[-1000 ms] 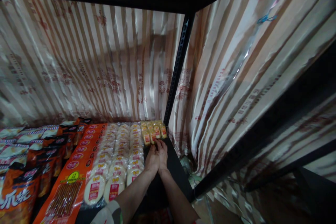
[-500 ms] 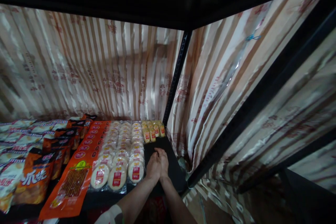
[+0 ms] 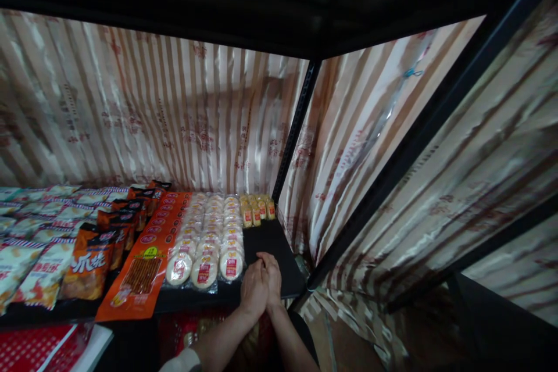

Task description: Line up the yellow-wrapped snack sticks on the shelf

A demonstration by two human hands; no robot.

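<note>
My left hand (image 3: 253,287) and my right hand (image 3: 273,280) are together, palms facing each other, over the front right part of the black shelf (image 3: 272,238). Their fingers look stretched out and lie against one another. The space between the palms is hidden, and nothing shows sticking out of it. Just left of my hands, white round crackers in clear wrappers (image 3: 204,272) lie in overlapping rows. Behind them in the corner stand small yellow packs (image 3: 257,210) with red labels.
Further left lie orange flat packs of brown sticks (image 3: 143,273), orange and black snack bags (image 3: 89,264) and white snack bags (image 3: 47,273). A black post (image 3: 296,128) rises at the back corner, and a slanting black beam (image 3: 392,180) crosses the right. Striped curtain (image 3: 209,104) hangs behind.
The view has shifted back, so more below the shelf's front edge shows. My joined hands are nearer that edge and remain together.
</note>
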